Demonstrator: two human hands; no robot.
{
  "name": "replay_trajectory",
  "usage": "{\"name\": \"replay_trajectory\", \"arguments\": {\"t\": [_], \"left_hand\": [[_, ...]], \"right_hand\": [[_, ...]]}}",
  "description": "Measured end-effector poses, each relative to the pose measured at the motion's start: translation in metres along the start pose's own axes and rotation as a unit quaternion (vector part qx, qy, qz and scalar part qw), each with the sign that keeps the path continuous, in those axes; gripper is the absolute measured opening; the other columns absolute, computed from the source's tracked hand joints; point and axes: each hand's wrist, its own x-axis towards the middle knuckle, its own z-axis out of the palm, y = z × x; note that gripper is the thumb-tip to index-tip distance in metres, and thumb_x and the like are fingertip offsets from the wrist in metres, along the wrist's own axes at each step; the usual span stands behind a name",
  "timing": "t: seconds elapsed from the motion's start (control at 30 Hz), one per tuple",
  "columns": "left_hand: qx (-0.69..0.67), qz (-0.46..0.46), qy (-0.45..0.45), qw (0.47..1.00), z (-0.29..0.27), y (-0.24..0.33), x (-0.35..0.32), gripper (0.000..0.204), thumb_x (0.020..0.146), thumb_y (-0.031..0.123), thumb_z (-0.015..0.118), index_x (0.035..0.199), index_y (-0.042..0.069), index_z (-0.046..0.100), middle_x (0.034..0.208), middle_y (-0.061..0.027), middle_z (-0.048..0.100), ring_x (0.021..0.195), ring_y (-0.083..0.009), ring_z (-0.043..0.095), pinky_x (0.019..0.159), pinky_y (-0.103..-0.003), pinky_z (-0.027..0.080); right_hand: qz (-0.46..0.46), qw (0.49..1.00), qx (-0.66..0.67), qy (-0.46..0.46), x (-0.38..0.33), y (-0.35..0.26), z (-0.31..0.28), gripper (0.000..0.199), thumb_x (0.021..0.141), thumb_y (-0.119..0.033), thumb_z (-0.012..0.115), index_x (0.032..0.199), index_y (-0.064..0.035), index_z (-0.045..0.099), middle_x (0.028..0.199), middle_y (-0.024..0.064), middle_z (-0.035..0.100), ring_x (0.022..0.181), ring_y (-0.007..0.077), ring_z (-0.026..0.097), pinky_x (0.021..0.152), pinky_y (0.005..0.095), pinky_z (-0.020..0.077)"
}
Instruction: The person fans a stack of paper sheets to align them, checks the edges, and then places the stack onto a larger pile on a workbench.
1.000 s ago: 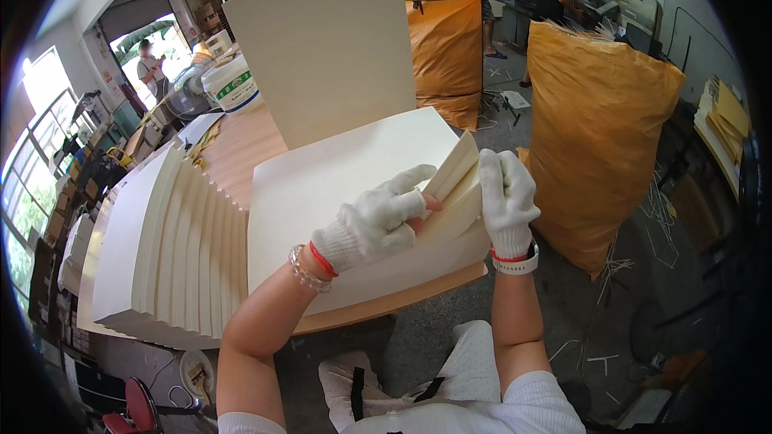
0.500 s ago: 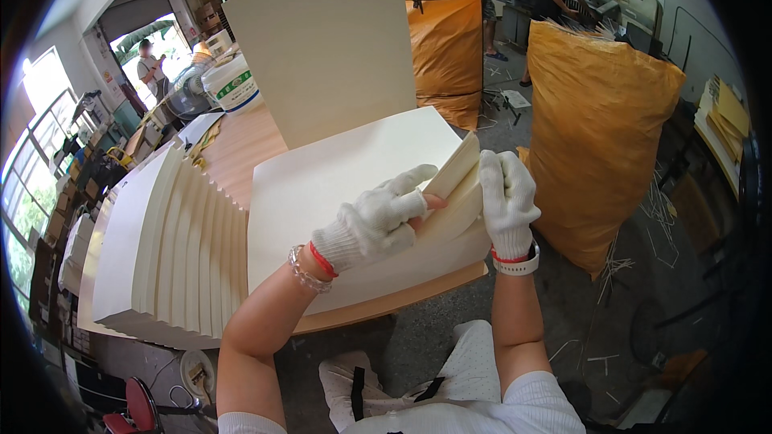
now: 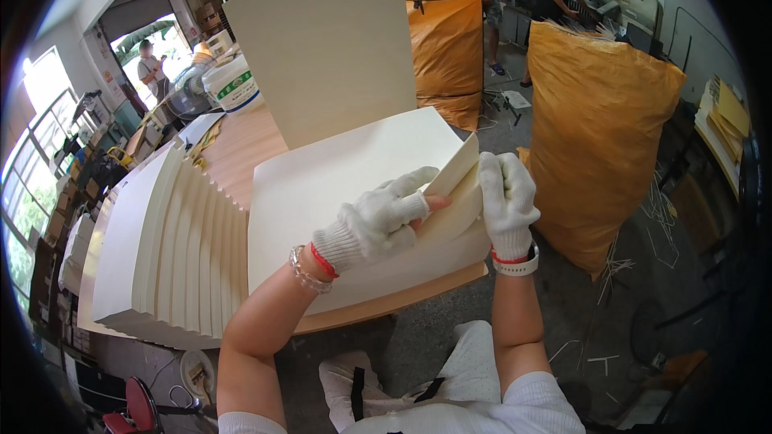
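Observation:
A large stack of cream-white sheets (image 3: 338,181) lies flat on the table before me. At its right side several sheets (image 3: 457,167) are curled up off the pile. My left hand (image 3: 374,223), in a white knit glove with bare fingertips showing, pinches these raised sheets from the left. My right hand (image 3: 508,199), also gloved, is closed at their right edge; its fingertips are hidden. Left of the stack sits another pile of paper (image 3: 173,241), stepped in thick staggered layers. Behind the flat stack stands a tall cream panel (image 3: 326,48).
The wooden table (image 3: 235,149) holds a white tub (image 3: 233,84) beside a fan (image 3: 189,92). Two orange sacks (image 3: 599,137) (image 3: 446,52) stand at the right, with paper strips strewn on the floor. Two people are near machines behind; another stands by the doorway. A red stool (image 3: 138,403) is low left.
The raised sheets have shifted slightly, and the front one shows a little broader. Both my hands stay almost in place. A person in the background has moved a little to the right.

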Motion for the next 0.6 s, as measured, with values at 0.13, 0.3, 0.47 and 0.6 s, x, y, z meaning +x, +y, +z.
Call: {"name": "replay_trajectory", "arguments": {"t": [0.13,0.3,0.47,0.6], "left_hand": [[-0.041,-0.034,0.022,0.998,0.002,0.000,-0.003,0.042,0.073,-0.013,0.050,0.109,0.001,0.066,0.147,-0.0283,0.047,0.080,-0.0240,0.070,0.073,-0.032,0.055],[-0.015,0.002,0.056,0.998,0.009,-0.014,-0.006,0.039,0.073,-0.012,0.051,0.107,0.001,0.066,0.154,-0.0263,0.038,0.079,-0.0231,0.069,0.074,-0.033,0.056],[-0.033,-0.010,-0.002,0.999,-0.003,0.001,-0.001,0.034,0.074,-0.009,0.046,0.101,-0.001,0.064,0.153,-0.0271,0.040,0.078,-0.0231,0.069,0.074,-0.034,0.056],[-0.045,-0.028,0.007,0.999,0.002,-0.007,-0.004,0.030,0.074,-0.010,0.052,0.099,0.000,0.064,0.151,-0.0289,0.042,0.091,-0.0286,0.070,0.078,-0.035,0.056]], "right_hand": [[0.029,1.000,-0.013,0.003,-0.001,0.006,-0.001,0.023,0.098,-0.003,0.062,0.077,0.0011,0.052,0.066,0.0081,0.042,0.056,0.0208,0.042,0.053,0.0374,0.0365],[0.007,1.000,-0.001,0.025,-0.001,0.007,0.002,0.030,0.099,-0.008,0.063,0.074,0.0000,0.050,0.064,0.0074,0.043,0.054,0.0201,0.040,0.052,0.0369,0.0351],[0.047,0.998,0.035,0.011,0.000,0.000,0.002,0.034,0.101,-0.012,0.062,0.072,-0.0005,0.047,0.062,0.0057,0.043,0.054,0.0183,0.039,0.052,0.0361,0.0347],[0.074,0.997,0.021,0.007,0.000,0.002,0.000,0.034,0.101,-0.012,0.062,0.072,-0.0004,0.048,0.062,0.0061,0.043,0.054,0.0167,0.040,0.052,0.0356,0.0345]]}}
